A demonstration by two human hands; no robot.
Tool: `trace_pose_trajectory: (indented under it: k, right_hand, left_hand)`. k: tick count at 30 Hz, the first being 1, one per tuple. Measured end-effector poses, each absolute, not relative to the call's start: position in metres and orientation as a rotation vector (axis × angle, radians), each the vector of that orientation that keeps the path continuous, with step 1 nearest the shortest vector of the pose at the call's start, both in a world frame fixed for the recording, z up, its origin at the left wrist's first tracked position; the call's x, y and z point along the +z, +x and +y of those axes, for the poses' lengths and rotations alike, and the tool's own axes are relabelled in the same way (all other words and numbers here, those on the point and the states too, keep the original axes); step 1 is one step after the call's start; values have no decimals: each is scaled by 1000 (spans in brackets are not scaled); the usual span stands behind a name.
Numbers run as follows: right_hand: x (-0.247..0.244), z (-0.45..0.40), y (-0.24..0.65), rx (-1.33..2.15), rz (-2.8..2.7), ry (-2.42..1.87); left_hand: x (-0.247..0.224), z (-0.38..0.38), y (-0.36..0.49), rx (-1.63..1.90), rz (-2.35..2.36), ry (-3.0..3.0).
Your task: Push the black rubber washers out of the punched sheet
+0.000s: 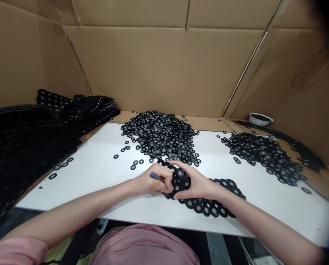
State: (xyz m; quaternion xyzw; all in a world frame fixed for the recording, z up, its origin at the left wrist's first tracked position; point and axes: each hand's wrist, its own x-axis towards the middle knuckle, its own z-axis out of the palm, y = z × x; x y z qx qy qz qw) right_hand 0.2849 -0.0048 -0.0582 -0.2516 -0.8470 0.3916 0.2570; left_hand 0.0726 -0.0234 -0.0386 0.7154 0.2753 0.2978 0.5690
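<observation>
My hands meet at the middle of a white board (78,184). Both work on a joined strip of black rubber rings with grey centres (205,204). My right hand (196,184) grips a bunched part of the strip (179,180). My left hand (153,180) presses its fingers against that bunch and holds a small blue object (156,177), mostly hidden in the fingers. A tan bandage covers the back of my left hand. Loose rings (135,162) lie just beyond my left hand.
A large heap of rings (159,134) stands beyond my hands, with another (264,156) to the right. Black punched sheets (43,125) are piled at the left. A white bowl (260,119) sits at the far right. Cardboard walls (153,66) enclose the back and sides.
</observation>
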Motion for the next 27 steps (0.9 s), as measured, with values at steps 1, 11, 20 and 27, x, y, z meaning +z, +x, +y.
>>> trace_pose_trajectory:
  k: [1,11,20,27]
  right_hand:
    - [-58,-5,285,1062,-2298,-678]
    - [-51,-6,282,1088,-2299,-612]
    - [-53,-3,290,1071,-2362,-670]
    - [-44,-4,298,1116,-2514,-679]
  left_hand:
    - [-38,-24,73,699,647,1671]
    - [-52,-23,75,618,627,1687]
    - [-41,-22,72,718,664,1478]
    - [-38,-14,62,938,676,1317]
